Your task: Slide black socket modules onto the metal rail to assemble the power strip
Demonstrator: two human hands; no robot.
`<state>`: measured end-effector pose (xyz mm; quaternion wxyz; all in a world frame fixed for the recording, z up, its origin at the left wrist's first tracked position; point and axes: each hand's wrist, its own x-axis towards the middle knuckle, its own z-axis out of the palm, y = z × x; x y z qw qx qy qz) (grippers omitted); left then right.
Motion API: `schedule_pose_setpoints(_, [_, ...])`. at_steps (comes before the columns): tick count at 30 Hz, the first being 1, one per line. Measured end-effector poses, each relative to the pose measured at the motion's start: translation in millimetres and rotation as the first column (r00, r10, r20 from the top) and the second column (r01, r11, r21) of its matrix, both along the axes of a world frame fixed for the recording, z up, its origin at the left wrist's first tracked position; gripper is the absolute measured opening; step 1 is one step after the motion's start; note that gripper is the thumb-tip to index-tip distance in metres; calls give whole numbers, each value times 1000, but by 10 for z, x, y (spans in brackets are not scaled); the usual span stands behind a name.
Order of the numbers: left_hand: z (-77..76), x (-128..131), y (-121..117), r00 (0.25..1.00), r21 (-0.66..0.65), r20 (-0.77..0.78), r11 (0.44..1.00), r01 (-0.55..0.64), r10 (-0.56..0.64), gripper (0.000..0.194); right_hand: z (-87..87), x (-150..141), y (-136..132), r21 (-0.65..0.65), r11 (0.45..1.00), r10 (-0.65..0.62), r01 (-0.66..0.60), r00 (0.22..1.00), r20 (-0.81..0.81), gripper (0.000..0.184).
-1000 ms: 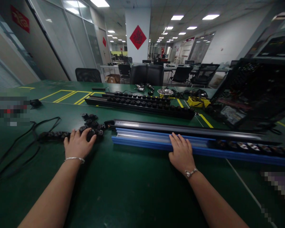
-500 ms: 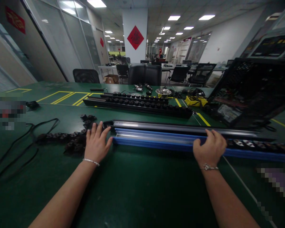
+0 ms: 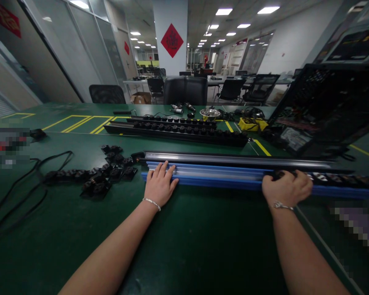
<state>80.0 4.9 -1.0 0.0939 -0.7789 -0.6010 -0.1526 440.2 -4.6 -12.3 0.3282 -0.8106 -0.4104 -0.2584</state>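
A long blue channel rail lies across the green table in front of me, its left stretch bare inside. My left hand rests on the rail near its left end, open with fingers spread. Farther right, my right hand is closed over the rail, thumb at the near side and fingers curled across the top. A dark part shows by its thumb and fingers; the fingertips are partly hidden. Small black modules fill the channel to the right. Loose black modules lie left of the rail.
Just behind lies a black rail with a silvery inside. More black rails with modules sit farther back. A metal bowl, a yellow box and a large black case stand beyond. Black cables curl at left.
My left hand has moved right, from beside the loose modules onto the blue rail's left end. My right hand has slid right along the rail. The view has tilted slightly downward.
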Motion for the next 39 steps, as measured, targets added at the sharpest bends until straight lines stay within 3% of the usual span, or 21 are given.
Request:
schedule_pose_setpoints(15, [4,-27,-13,1000,-1,1,1000,-8,8,47,60,7,-31,-2,999,-39,39,999,18,35])
schedule_pose_setpoints(31, [-8,-25,-28,1000,32,-18,999,6,-6,44,133,-173,-35,-174,984,48,-43,999,23,41])
schedule_pose_setpoints(39, [-35,-20,-14,999,63,-36,998,0,2,42,138,-222,-18,-187,981,64,-59,998,19,39])
